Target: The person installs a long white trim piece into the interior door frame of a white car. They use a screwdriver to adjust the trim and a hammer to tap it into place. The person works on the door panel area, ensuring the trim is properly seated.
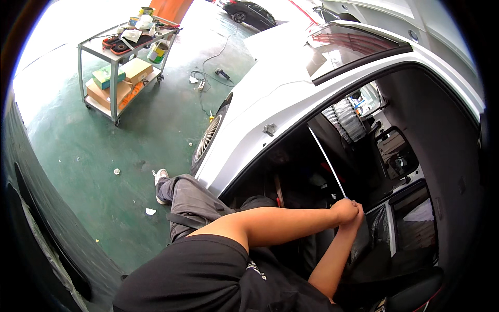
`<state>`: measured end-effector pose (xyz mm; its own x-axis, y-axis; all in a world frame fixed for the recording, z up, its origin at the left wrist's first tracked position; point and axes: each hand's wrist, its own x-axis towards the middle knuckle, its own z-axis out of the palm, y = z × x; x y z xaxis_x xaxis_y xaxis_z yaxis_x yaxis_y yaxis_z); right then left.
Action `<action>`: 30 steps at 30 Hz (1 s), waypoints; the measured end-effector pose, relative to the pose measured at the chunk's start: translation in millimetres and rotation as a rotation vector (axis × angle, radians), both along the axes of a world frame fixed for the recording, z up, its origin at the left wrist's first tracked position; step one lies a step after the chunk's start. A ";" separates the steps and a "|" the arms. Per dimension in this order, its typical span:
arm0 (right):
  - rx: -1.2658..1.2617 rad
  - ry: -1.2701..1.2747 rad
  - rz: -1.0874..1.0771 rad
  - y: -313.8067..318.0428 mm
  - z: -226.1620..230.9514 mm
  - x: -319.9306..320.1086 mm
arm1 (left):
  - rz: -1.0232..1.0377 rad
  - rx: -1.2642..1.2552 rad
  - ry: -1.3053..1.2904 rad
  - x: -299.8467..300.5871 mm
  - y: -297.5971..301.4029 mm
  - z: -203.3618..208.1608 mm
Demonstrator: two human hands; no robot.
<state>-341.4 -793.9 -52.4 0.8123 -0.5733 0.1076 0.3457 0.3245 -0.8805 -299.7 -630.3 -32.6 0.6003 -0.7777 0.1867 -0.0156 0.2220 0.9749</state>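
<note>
Inside the white car's open doorway, my left hand [342, 210] and my right hand [357, 216] are pressed together, fingers closed. A long thin silvery rod [326, 158] runs from them up and to the left, into the dark interior of the car. Both hands are closed around its near end; my fingers hide exactly how it is gripped. The rod's far end stops near the dark area below the windscreen. A narrow brownish stick [279, 190] with a red part stands in the footwell to the left of my hands.
The white car body [275, 117] and its front wheel [209, 138] curve along my left. A grey trolley [94, 48] carries boxes, tins and tools. A corded power tool [222, 74] lies on the green floor. The dark headliner [447, 130] arches at the right.
</note>
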 end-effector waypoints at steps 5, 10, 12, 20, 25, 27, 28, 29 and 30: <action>-0.110 -0.026 -0.075 9.9 0.4 3.2 | 0.036 0.000 -0.049 0.6 6.1 -0.4; -0.130 0.032 -0.104 25.5 6.2 2.8 | 0.078 -0.043 0.014 0.7 -4.8 -11.7; -0.143 0.035 -0.134 19.8 6.5 -1.0 | 0.065 -0.099 0.072 -0.2 -9.0 -19.7; -0.082 -0.074 -0.060 63.8 13.9 9.1 | 0.185 -0.100 -0.126 9.4 -63.8 -31.6; -0.137 -0.074 -0.185 37.0 10.2 -7.1 | 0.023 -0.123 0.028 -3.8 -24.5 -21.2; -0.165 -0.052 -0.233 34.1 6.6 -3.4 | -0.005 -0.152 0.054 -1.5 -1.5 -25.4; -0.150 -0.034 -0.249 32.6 3.8 -4.0 | 0.017 -0.166 0.047 -3.1 0.1 -29.1; -0.133 -0.018 -0.259 41.8 3.7 -1.3 | 0.045 -0.180 0.037 -2.0 1.7 -31.4; -0.117 -0.002 -0.271 46.9 2.9 0.3 | 0.058 -0.132 0.033 -0.5 -1.6 -30.4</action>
<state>-341.1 -747.0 -49.5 0.6310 -0.7528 0.1873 0.4080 0.1167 -0.9055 -300.1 -631.8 -63.1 0.6508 -0.7116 0.2647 -0.0003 0.3483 0.9374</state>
